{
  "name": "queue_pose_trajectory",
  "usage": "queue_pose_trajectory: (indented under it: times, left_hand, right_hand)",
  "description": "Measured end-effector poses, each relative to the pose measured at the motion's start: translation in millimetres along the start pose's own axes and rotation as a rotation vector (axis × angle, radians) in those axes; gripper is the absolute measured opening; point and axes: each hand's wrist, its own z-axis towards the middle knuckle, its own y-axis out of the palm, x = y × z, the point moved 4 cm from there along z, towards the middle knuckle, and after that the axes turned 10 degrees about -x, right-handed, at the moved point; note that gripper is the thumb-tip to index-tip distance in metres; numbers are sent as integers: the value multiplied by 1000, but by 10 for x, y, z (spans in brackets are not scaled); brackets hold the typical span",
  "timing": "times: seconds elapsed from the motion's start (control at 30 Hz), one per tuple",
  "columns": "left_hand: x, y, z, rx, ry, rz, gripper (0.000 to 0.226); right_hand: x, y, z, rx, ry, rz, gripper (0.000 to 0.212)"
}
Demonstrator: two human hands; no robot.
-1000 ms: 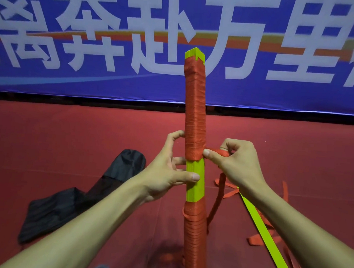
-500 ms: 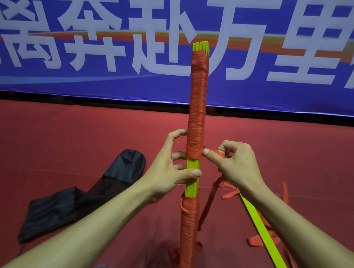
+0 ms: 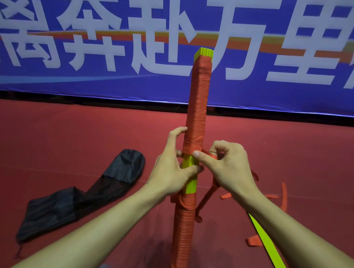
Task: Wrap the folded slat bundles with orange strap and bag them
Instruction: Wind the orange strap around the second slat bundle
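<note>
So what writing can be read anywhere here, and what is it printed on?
"奔赴万里": large white characters on the blue banner.
Characters at the banner's left and right edges: cut off by the frame, unreadable.
On the slat bundle, orange strap and black bag: no writing seen.

Left hand point(image 3: 169, 174) grips upright bundle point(image 3: 191, 185); right hand point(image 3: 230, 168) seemingly pinches strap point(image 3: 197, 106).

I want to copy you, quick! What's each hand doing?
Left hand: fingers curled round the slat bundle.
Right hand: fingers pinching the orange strap.
</note>
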Motion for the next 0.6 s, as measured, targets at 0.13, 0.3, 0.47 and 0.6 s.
queue_pose_trajectory:
  times: [0.13, 0.3, 0.47, 0.6]
  left_hand:
    - [-2, 29, 7, -10, -21, 47, 86]
    - [11, -10, -25, 9, -54, 63, 86]
    - [-8, 27, -34, 36, -110, -79, 98]
    - [-46, 37, 0, 57, -116, -156, 94]
  right_hand:
    - [-15, -21, -27, 37, -16, -86, 47]
    - [-35, -3, -50, 39, -14, -97, 52]
    - [-57, -22, -21, 55, 15, -114, 53]
    - [-82, -30, -25, 48, 9, -125, 52]
